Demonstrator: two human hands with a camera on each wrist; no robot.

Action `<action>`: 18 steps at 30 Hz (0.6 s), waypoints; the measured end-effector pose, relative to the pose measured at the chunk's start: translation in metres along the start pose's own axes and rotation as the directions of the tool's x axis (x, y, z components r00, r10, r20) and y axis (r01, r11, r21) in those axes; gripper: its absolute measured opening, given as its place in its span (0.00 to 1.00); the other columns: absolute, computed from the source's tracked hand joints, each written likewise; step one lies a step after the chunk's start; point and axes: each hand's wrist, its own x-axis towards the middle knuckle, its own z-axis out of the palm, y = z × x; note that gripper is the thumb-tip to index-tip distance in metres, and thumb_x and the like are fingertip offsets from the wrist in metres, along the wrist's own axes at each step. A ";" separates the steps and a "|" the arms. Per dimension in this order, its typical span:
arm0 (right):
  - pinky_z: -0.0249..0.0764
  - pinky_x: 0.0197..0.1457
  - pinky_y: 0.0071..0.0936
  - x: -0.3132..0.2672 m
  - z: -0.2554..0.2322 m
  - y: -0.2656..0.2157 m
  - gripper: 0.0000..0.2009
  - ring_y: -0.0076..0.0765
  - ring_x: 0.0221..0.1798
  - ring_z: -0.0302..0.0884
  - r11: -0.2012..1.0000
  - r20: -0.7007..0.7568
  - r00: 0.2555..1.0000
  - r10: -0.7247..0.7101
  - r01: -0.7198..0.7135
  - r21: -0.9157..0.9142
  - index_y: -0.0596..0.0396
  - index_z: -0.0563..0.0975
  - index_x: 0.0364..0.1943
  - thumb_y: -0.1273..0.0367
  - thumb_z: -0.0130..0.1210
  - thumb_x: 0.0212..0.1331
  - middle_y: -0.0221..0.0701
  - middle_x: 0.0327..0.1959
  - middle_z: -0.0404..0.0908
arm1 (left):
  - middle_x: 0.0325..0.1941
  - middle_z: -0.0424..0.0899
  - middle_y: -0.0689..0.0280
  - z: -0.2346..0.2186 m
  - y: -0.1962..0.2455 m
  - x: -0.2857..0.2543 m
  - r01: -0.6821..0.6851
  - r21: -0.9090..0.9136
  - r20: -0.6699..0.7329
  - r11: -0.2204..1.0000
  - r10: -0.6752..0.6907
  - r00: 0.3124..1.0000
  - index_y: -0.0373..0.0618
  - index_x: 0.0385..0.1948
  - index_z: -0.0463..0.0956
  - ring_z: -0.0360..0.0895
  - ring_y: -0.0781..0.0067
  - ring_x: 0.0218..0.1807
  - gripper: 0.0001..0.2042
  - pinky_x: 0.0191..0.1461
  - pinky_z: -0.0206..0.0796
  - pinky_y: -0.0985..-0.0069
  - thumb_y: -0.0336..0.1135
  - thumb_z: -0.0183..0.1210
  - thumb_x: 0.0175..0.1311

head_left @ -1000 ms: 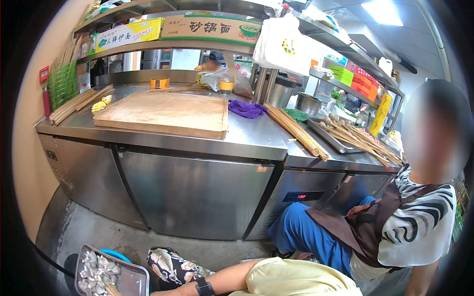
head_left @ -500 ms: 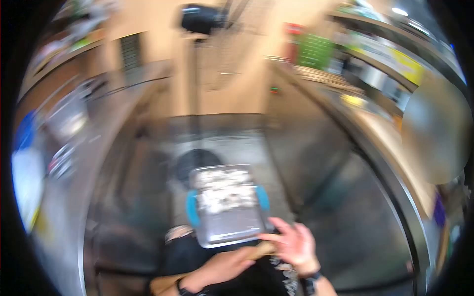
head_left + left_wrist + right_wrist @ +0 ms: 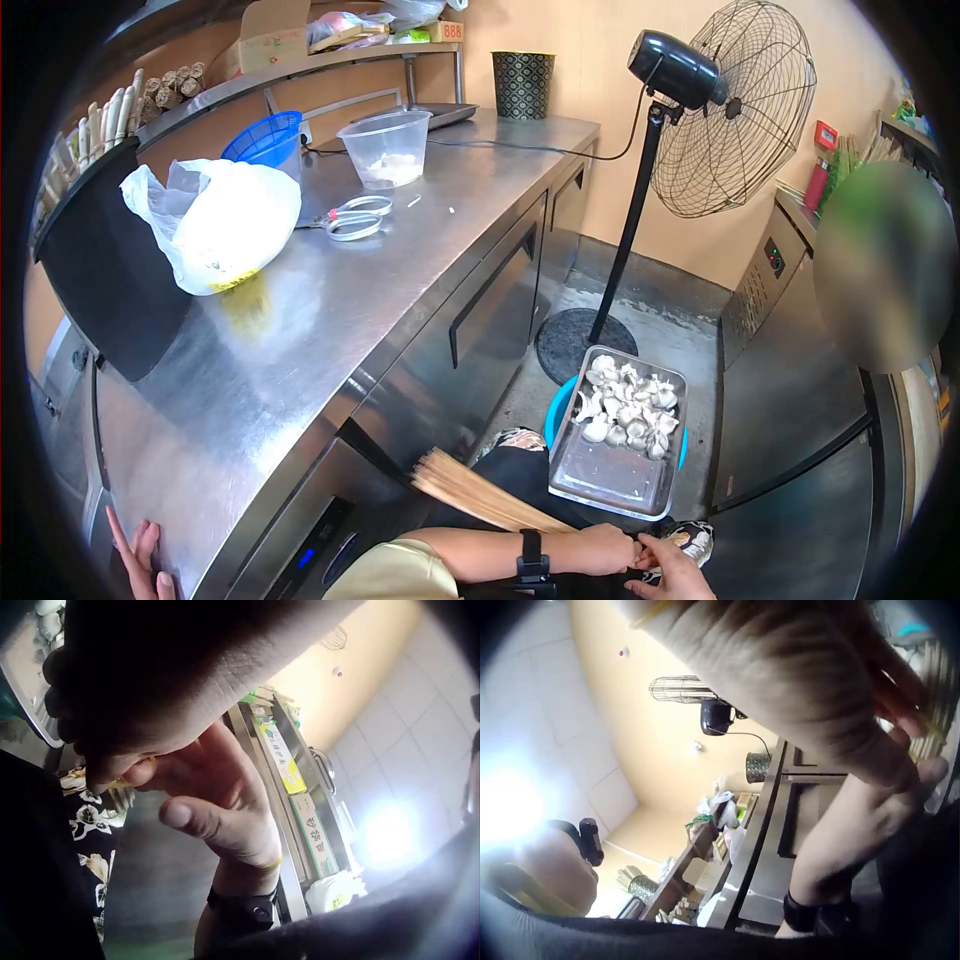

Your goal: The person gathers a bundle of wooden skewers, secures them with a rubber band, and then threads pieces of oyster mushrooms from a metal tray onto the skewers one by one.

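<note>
In the head view my left hand grips a bundle of thin wooden skewers low over my lap. My right hand meets it at the fingertips. A thin yellow band, like a rubber band, runs between the fingers of both hands in the right wrist view, beside the skewer ends. The right thumb and fingers are bent around it, partly hidden by the palm. Ahead of my knees a metal tray holds white oyster mushrooms at its far end.
The tray sits over a blue basin. A standing fan is behind it. On the left steel counter are a white bag, scissors and a plastic tub. Another person's hand is at the counter's near edge.
My head has turned from the right counter, past the aisle, to the left counter. My right hand, spread half a second ago, now has its fingers bent against my left hand.
</note>
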 end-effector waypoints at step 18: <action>0.66 0.57 0.37 0.009 0.036 0.053 0.31 0.47 0.55 0.69 0.943 -0.233 0.946 0.227 -0.154 0.294 0.60 0.65 0.57 0.72 0.63 0.46 0.45 0.51 0.72 | 0.19 0.79 0.53 -0.065 0.030 0.036 -0.313 0.322 0.062 0.893 0.310 0.949 0.38 0.22 0.75 0.79 0.53 0.24 0.07 0.27 0.70 0.62 0.32 0.58 0.42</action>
